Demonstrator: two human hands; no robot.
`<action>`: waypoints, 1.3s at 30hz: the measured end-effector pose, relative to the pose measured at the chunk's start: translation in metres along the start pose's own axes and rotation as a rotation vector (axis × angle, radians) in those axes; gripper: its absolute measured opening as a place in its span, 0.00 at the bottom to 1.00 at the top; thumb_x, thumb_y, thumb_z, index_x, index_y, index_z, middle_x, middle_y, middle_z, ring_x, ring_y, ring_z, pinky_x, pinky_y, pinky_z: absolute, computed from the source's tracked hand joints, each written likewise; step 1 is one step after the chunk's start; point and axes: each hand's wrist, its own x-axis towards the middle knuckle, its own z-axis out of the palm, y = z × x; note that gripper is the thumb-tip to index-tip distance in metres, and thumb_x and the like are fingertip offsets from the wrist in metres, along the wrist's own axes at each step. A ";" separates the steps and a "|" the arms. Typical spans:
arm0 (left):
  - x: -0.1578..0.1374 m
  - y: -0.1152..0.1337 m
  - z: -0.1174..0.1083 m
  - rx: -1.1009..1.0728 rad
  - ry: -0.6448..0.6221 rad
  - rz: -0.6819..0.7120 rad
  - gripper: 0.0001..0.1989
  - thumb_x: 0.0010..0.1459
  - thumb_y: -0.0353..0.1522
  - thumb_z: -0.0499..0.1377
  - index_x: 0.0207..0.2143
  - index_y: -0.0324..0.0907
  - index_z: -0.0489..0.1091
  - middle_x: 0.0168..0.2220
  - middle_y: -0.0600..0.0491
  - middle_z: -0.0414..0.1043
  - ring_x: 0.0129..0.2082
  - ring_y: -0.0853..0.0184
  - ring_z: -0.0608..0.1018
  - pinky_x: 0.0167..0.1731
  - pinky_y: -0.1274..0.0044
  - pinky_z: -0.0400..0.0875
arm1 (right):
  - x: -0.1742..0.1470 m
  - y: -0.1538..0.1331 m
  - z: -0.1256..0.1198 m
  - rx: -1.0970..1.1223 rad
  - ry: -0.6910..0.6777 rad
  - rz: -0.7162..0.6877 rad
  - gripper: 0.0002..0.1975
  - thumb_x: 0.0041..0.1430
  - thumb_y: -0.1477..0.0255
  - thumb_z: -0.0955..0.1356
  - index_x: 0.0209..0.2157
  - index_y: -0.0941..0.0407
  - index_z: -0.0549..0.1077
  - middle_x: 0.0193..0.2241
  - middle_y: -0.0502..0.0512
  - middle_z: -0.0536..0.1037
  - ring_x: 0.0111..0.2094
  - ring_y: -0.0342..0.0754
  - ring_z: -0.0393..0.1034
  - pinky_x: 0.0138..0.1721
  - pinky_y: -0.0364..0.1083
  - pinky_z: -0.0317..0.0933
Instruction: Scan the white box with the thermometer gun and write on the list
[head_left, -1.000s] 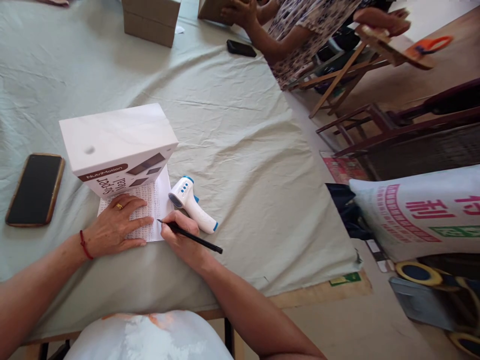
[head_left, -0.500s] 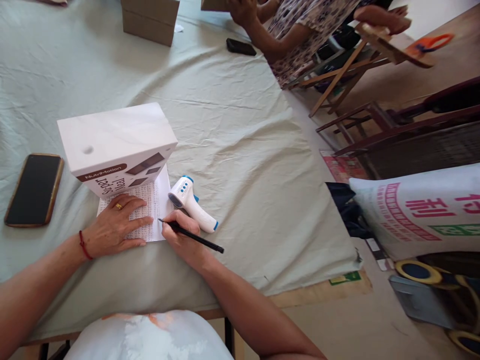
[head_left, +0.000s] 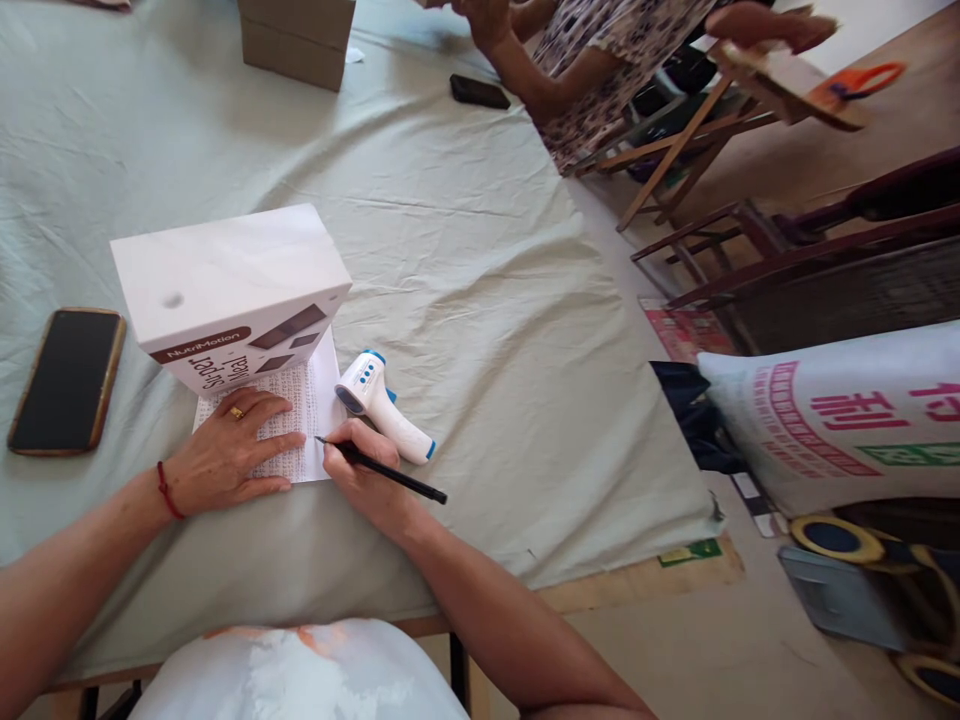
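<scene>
A sheet of paper (head_left: 321, 398) covered in small rows of marks lies near the table's front edge. My left hand (head_left: 238, 445) rests flat on it with fingers spread, a ring on one finger. In my right hand (head_left: 364, 475) is a black pen (head_left: 405, 481), its tip at the right part of the sheet. A white box (head_left: 232, 270) printed "NutriMotion" stands over the far end of the paper and hides it. Just beyond my right hand lies a white and blue infrared thermometer (head_left: 385, 405), gun-shaped, on its side.
A phone (head_left: 66, 380) lies at the left. Farther off are a cardboard box (head_left: 296, 45), a dark phone (head_left: 479, 92) and another person's arm (head_left: 547, 85). Right of the cloth-covered table (head_left: 510, 350) are a wooden chair (head_left: 679, 150) and a printed white sack (head_left: 832, 420).
My hands, the pen and the paper stay nearly in place. The view has shifted very slightly. Across the table, the other person's hands have moved a little.
</scene>
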 end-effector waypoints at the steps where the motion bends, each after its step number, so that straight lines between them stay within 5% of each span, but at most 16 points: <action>1: 0.000 0.000 0.000 -0.002 0.000 0.000 0.19 0.64 0.44 0.56 0.51 0.43 0.71 0.53 0.41 0.65 0.54 0.52 0.66 0.54 0.57 0.64 | 0.000 0.000 0.000 0.007 -0.001 0.004 0.09 0.53 0.79 0.65 0.25 0.51 0.64 0.20 0.46 0.67 0.22 0.44 0.62 0.23 0.45 0.60; 18: 0.001 0.000 -0.001 0.012 0.006 0.017 0.20 0.64 0.44 0.55 0.51 0.41 0.71 0.53 0.40 0.63 0.53 0.52 0.65 0.53 0.57 0.65 | -0.002 0.000 0.000 0.011 0.034 0.017 0.09 0.54 0.79 0.65 0.24 0.52 0.64 0.20 0.47 0.66 0.21 0.43 0.60 0.22 0.45 0.58; 25: 0.000 -0.002 0.001 0.009 0.009 0.022 0.20 0.63 0.44 0.56 0.51 0.41 0.71 0.53 0.39 0.64 0.52 0.50 0.66 0.52 0.56 0.65 | -0.001 0.007 -0.002 -0.056 0.105 -0.223 0.06 0.58 0.79 0.64 0.32 0.53 0.67 0.23 0.48 0.68 0.23 0.43 0.64 0.24 0.43 0.62; 28: -0.001 -0.002 0.001 0.023 0.016 0.034 0.19 0.64 0.44 0.56 0.50 0.42 0.72 0.52 0.41 0.66 0.51 0.52 0.67 0.52 0.57 0.66 | 0.001 0.013 -0.009 -0.151 0.020 -0.347 0.09 0.62 0.79 0.63 0.40 0.55 0.71 0.31 0.53 0.73 0.31 0.45 0.70 0.31 0.44 0.67; 34: 0.007 0.007 -0.002 0.010 0.108 0.185 0.07 0.64 0.34 0.57 0.35 0.40 0.71 0.38 0.48 0.74 0.40 0.62 0.75 0.43 0.70 0.72 | 0.003 0.017 -0.029 -0.581 -0.197 -0.439 0.17 0.66 0.81 0.58 0.50 0.58 0.71 0.38 0.61 0.74 0.39 0.50 0.71 0.39 0.48 0.68; 39: 0.010 0.028 -0.034 -0.085 0.349 0.199 0.16 0.62 0.32 0.58 0.22 0.42 0.58 0.23 0.54 0.67 0.25 0.69 0.71 0.25 0.77 0.66 | 0.002 0.016 -0.030 -0.774 -0.258 -0.444 0.18 0.64 0.82 0.59 0.51 0.59 0.72 0.36 0.61 0.75 0.33 0.49 0.70 0.33 0.46 0.66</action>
